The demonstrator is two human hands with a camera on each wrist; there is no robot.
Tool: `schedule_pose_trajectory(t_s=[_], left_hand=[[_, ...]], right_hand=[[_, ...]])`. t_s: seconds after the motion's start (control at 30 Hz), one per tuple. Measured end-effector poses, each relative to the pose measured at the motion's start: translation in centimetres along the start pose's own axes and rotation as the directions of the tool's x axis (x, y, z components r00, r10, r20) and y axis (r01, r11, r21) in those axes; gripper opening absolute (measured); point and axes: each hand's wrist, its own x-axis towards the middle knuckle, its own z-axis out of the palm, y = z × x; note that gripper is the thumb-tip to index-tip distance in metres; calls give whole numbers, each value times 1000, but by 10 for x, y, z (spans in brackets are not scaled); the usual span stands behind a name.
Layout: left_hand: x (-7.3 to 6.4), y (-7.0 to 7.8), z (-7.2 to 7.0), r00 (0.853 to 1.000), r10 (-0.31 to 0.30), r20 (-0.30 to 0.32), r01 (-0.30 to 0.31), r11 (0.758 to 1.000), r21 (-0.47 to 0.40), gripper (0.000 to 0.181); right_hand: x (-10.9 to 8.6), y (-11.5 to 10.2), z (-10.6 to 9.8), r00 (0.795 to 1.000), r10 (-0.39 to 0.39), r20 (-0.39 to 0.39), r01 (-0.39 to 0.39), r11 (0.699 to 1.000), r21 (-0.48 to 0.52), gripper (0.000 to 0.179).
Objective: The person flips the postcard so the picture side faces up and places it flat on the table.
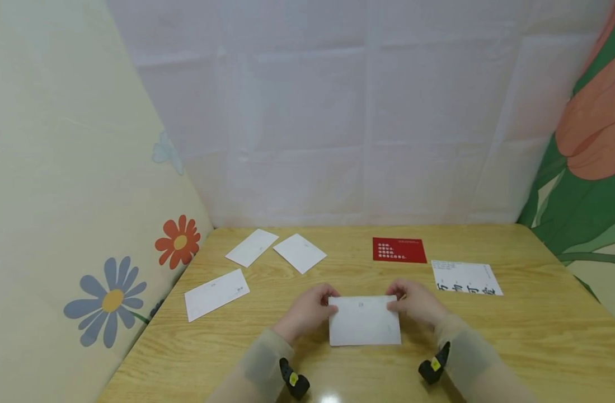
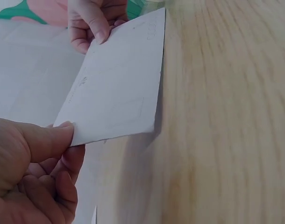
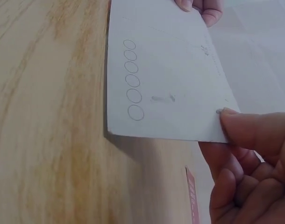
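A white postcard [image 1: 365, 324] is held up between both hands, its near long edge low over the wooden table. My left hand [image 1: 311, 309] pinches its far left corner between thumb and fingers. At the far right corner, my right hand [image 1: 418, 302] pinches it the same way. In the right wrist view the upper face of the postcard [image 3: 161, 79] has a row of small printed ovals and a grey smudge. The left wrist view shows a faint box outline and small marks on the postcard [image 2: 114, 84]. Its underside is hidden.
Back left on the table lie three white cards: one tilted [image 1: 252, 247], one diamond-wise [image 1: 300, 253] and one nearer [image 1: 216, 295]. A red card [image 1: 399, 250] with white writing and a white card [image 1: 466, 277] with large black characters lie back right. A white sheet [image 1: 312, 112] hangs behind.
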Motion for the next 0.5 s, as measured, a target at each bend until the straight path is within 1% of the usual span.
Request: schedule_pose_trajectory(t_s=[0.13, 0.27, 0.37, 0.5], left_hand=[[1, 2, -3, 999, 34, -33, -32, 999, 40, 14], [1, 4, -6, 997, 51, -64, -47, 997, 65, 14], [1, 5, -9, 995, 56, -77, -50, 996, 72, 14], [1, 6, -12, 992, 88, -87, -83, 995, 63, 13]], right_hand=[[1, -3, -2, 1000, -19, -14, 20, 1000, 8, 16], [0, -7, -5, 999, -41, -25, 42, 999, 33, 16], [-2, -9, -6, 998, -59, -38, 60, 997, 37, 16], [-4, -13, -7, 994, -89, -57, 91, 996, 26, 16]])
